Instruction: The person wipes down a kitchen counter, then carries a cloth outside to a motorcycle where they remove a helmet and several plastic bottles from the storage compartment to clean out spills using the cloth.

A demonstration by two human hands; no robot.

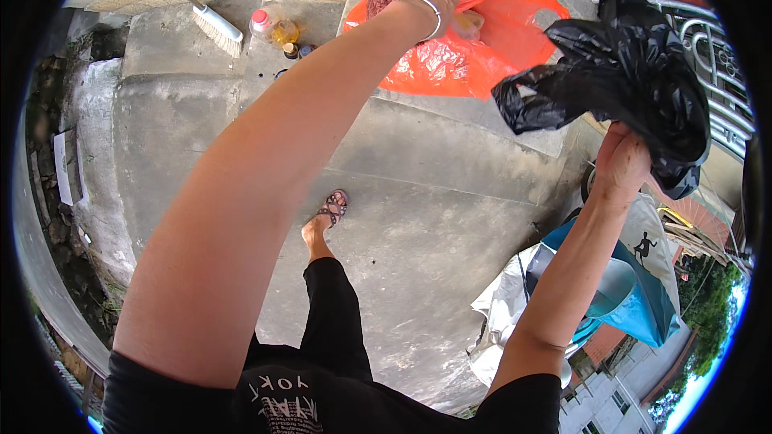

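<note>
My left hand (431, 12), with a silvery bangle at its wrist, reaches into the mouth of a red plastic bag (446, 66) at the top middle; its fingers are partly hidden, so what they touch does not show. A dark reddish textured item (379, 0) and a yellowish item (467, 25) lie at the bag's opening. On the right, my right hand (624, 154) is raised and closed on a crumpled black plastic bag (645, 78), which hangs over its fingers.
A white-headed broom (218, 27) stands at the upper left, beside a plastic bottle with a pink cap (260, 23) and small dark-capped bottles (291, 50). Metal railings (715, 66) are at the right. Below them is a blue and silver sheet-like cover (633, 295). A concrete step edge (446, 117) crosses ahead.
</note>
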